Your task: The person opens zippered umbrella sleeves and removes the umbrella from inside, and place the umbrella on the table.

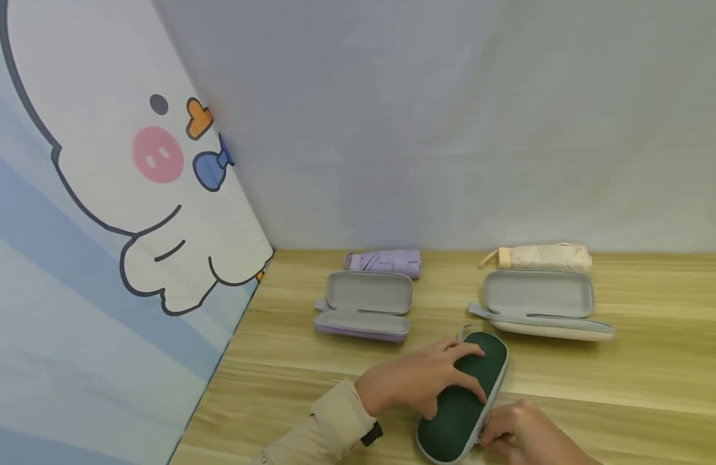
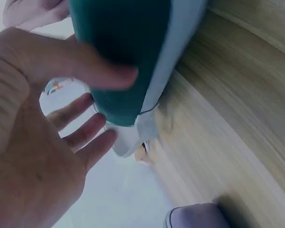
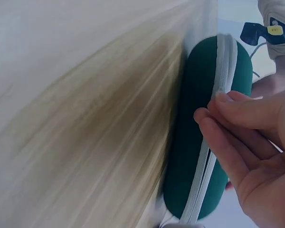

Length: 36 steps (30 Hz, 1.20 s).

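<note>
A green zippered case (image 1: 453,416) with a pale grey zipper band lies slantwise on the table, its lid down. My left hand (image 1: 430,378) holds it from above, fingers spread across the top towards the far edge and thumb on the near side. At the case's right side, my right hand (image 1: 517,423) pinches at the zipper (image 3: 223,71); fingertips hide the pull. In the right wrist view, the zipper teeth stand slightly apart on the stretch below my fingers. A thin wrist loop shows at the case's far end.
A purple case (image 1: 363,328) and a cream case (image 1: 558,330) stand unzipped with grey linings showing. Behind them lie a folded purple umbrella (image 1: 392,263) and a folded cream umbrella (image 1: 546,258). A pale wall covering (image 1: 450,129) rises at the table's back edge.
</note>
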Tool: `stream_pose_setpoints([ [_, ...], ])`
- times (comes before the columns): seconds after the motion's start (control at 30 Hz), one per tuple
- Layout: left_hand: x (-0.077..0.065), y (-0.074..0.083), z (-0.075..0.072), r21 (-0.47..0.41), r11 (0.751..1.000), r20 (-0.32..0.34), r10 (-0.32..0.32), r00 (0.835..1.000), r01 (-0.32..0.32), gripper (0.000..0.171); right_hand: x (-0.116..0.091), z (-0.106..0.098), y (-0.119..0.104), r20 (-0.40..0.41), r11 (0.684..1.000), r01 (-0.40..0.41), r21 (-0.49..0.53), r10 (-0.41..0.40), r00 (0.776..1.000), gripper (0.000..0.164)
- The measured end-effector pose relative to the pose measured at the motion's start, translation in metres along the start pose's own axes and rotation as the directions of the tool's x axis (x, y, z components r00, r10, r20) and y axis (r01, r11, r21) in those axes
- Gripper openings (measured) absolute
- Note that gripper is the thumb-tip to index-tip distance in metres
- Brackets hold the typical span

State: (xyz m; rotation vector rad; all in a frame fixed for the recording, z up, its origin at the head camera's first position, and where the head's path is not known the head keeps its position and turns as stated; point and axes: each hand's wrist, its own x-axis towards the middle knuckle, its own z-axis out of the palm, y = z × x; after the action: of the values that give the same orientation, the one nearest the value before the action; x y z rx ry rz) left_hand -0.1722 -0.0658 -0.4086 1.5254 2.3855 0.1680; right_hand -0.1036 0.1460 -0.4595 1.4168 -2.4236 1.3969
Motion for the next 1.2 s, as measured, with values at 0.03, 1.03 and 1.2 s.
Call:
stream_pose_setpoints([
  [0.03,-0.001,0.0,0.001,0.035,0.999,-0.013,0.002,1.0,-0.002,0.067,-0.001,-0.001,0.001,-0.007,1.0,0.019,-0.002,-0.019,1.0,0.02],
  [1.03,-0.029,-0.04,0.027,-0.293,0.95,-0.197,-0.17,0.966,0.107,0.07,-0.011,-0.048,0.023,-0.156,0.952,-0.225,-0.209,0.195,0.968,0.033],
  [1.2,-0.036,-0.043,0.033,-0.352,0.928,-0.176,-0.197,0.965,0.125,0.071,-0.006,-0.054,0.03,-0.138,0.941,-0.273,-0.202,0.248,0.959,0.026],
])
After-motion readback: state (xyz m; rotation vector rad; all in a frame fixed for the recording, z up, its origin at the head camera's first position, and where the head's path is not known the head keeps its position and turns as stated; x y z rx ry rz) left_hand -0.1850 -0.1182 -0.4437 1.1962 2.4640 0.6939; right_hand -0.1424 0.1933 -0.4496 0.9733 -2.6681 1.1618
